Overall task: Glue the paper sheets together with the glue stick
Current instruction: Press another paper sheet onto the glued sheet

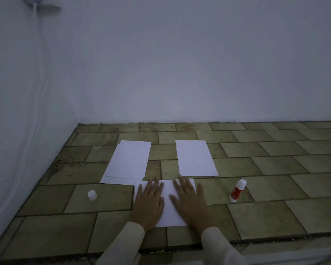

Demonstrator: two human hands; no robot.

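A white paper sheet (167, 205) lies on the tiled surface right in front of me. My left hand (148, 201) rests flat on its left part, fingers spread. My right hand (189, 200) lies flat on its right part. Neither hand holds anything. Farther back lie two more lots of white paper: a left stack (127, 162) of slightly offset sheets and a right stack (196, 157). A red glue stick (237, 190) with a white tip lies tilted to the right of my right hand. Its white cap (92, 195) stands apart on the left.
The tiled surface (266, 169) meets a white wall at the back and another on the left. A white cable (38, 92) hangs down the left wall. The surface's front edge (275, 239) runs near my sleeves.
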